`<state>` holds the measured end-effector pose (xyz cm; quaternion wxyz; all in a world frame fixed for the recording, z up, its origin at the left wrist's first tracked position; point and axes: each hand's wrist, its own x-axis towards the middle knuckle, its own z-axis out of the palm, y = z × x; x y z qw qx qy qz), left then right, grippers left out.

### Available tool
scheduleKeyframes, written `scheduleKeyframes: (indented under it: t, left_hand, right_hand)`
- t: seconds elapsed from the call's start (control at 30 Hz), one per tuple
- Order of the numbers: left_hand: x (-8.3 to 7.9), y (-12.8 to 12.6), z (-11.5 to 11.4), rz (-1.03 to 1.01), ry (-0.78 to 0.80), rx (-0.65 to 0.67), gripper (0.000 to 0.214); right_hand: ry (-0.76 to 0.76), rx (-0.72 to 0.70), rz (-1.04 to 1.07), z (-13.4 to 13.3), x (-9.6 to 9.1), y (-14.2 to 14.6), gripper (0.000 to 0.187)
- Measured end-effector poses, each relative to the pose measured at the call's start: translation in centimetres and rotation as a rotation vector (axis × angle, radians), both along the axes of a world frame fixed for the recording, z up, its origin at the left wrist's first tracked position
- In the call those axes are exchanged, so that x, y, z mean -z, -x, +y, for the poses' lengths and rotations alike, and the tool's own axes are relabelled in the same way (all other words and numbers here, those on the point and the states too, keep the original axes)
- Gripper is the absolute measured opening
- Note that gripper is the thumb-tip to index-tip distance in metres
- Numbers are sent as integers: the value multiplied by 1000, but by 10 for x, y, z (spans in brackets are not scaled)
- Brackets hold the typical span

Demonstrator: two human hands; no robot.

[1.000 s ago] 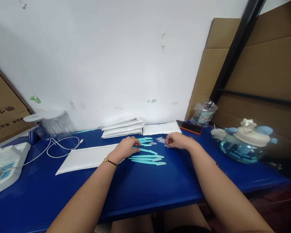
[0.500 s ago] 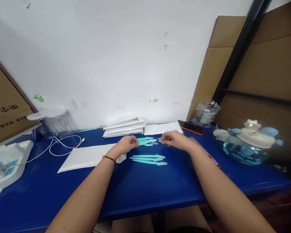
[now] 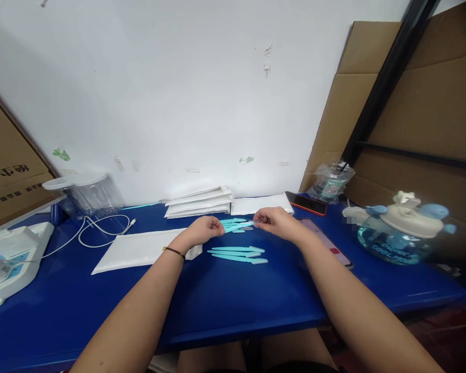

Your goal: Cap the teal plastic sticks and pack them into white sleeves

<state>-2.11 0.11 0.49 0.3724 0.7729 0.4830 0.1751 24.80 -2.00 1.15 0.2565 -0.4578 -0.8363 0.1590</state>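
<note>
My left hand (image 3: 205, 228) is closed around the handle end of a thin teal plastic stick (image 3: 236, 226), held just above the blue table (image 3: 233, 300). My right hand (image 3: 274, 221) pinches the stick's far tip, where a small clear cap seems to sit; the cap is too small to make out well. More teal sticks (image 3: 236, 254) lie side by side on the table in front of my hands, and others (image 3: 233, 221) lie behind the held one.
A white padded mailer (image 3: 140, 249) lies left of my hands, a stack of mailers (image 3: 200, 203) by the wall. A phone (image 3: 306, 203) and a second phone (image 3: 326, 241) lie right. A blue water jug (image 3: 398, 228), clear jars (image 3: 89, 194), a white cable (image 3: 101, 230) and a white device (image 3: 8, 259) stand around.
My left hand lifted one teal stick off the table and my right hand moved left to meet its tip. The camera tilted slightly.
</note>
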Motion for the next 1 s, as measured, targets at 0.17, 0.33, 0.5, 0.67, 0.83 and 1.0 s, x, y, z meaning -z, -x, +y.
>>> scheduleKeyframes:
  t: [0.17,0.33,0.5,0.67,0.83,1.0]
  left_hand:
    - [-3,-7,-8,19,6,28,36]
    - [-1,-12,-14,96,-3,97,32]
    - [4,-9,-7,254,-299,22,27]
    - [9,-7,0,405,-503,2,25]
    - [11,-8,3,432,-485,-19,19]
    - [11,-8,4,380,-402,-41,17]
  right_hand:
    - [7,-65,-8,-5,-1,9,15]
    - [164,-127,-33,-6,1,7,16]
    - [156,-90,-68,1,9,6,14]
    - [-62,73,-156,12,19,17,13]
    - [-10,77,-217,19,25,14,6]
    - [12,47,-170,22,29,4,4]
